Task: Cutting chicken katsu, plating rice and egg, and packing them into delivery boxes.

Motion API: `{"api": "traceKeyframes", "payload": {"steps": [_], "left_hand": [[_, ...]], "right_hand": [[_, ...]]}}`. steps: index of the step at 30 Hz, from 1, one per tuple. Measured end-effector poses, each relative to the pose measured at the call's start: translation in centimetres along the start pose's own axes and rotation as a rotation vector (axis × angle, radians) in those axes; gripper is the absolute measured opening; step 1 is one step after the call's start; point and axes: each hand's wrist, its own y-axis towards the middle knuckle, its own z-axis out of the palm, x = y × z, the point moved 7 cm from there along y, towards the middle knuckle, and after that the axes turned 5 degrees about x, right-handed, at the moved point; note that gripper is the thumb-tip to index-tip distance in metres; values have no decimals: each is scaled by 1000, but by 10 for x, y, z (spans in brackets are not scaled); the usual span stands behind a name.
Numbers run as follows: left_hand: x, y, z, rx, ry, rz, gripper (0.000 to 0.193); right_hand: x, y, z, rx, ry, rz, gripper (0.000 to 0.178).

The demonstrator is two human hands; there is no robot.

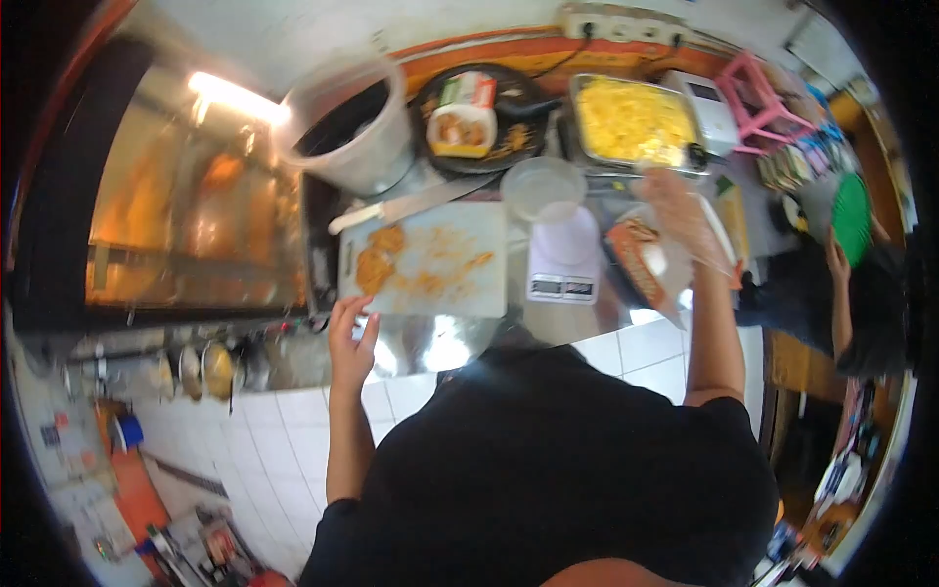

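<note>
My left hand (351, 338) is bare, its fingers apart and holding nothing, at the near left edge of a pale cutting board (484, 220). Browned food pieces (377, 259) and crumbs lie on the board. A knife (421, 203) with a pale handle rests along its far edge. My right hand (675, 201), in a clear plastic glove, reaches to the near edge of a metal tray (579, 147) heaped with yellow food (634, 119). Motion smears its fingers, and whether they hold anything is unclear. An orange-and-white package (634, 256) lies left of my right forearm.
A white kitchen scale (564, 256) stands beside the board, a clear plastic tub (544, 189) at its far end. Behind are a black pan (425, 103) with a food carton (462, 117) and a white bucket (377, 147). A lit glass cabinet (196, 215) stands left; another person (831, 303) holds a green plate (852, 220) at right.
</note>
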Motion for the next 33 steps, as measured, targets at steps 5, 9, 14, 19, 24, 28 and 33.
{"api": "traceKeyframes", "payload": {"steps": [5,9,14,19,24,28,33], "left_hand": [[12,-13,-41,-100,-8,-2,22],[16,-28,-59,-39,-68,16,22],[35,-71,-86,25,-92,18,21],[71,-113,-112,-52,-73,-132,20],[87,-101,-102,-23,-174,-151,18],[75,-64,-82,41,-175,-69,19],[51,-41,-58,64,-167,0,19]], "right_hand": [[132,-5,94,124,672,-193,35],[211,7,268,456,437,-361,62],[273,9,371,298,-247,-341,77],[259,-9,414,299,-268,-414,72],[261,0,407,184,-213,-577,56],[237,36,430,215,81,-672,50],[199,12,297,378,874,-232,55]]}}
